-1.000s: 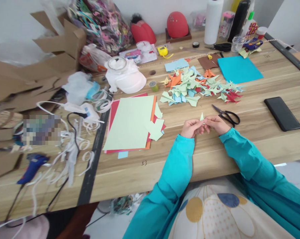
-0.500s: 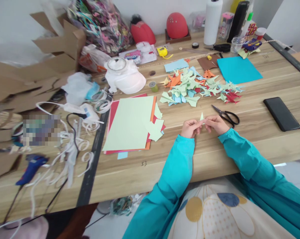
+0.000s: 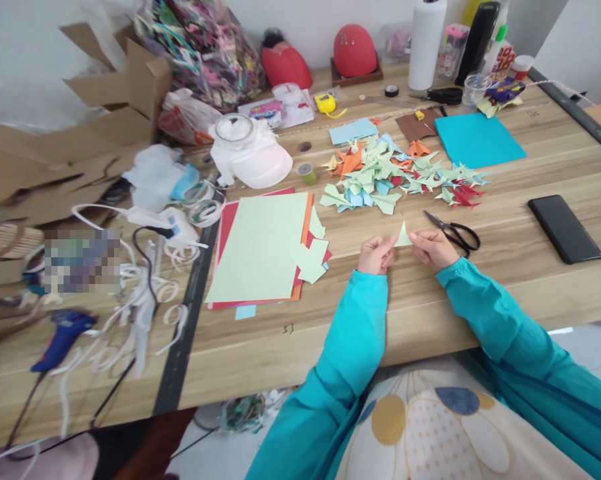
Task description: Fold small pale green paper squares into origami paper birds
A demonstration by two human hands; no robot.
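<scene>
Between my two hands, just above the wooden table, is a small pale-green folded paper (image 3: 403, 236) with its point facing away from me. My left hand (image 3: 375, 255) pinches its left corner between thumb and fingers. On the other side, my right hand (image 3: 433, 249) pinches the right edge. Black-handled scissors (image 3: 461, 235) lie right beside my right hand, blades pointing to the far left. Beyond my hands is a heap of small folded paper pieces (image 3: 375, 170) in green, orange, blue and red.
Left of my hands lies a stack of coloured paper sheets (image 3: 260, 247) with cut pieces beside it. A black phone (image 3: 564, 229) is at the right. Turquoise paper (image 3: 480, 140) lies at the back. A blue glue gun (image 3: 63, 339) and white strips (image 3: 140, 320) crowd the left side.
My left hand has shifted slightly left, and my hands are a little farther apart. The green paper now shows wider between them, where only a narrow tip showed before.
</scene>
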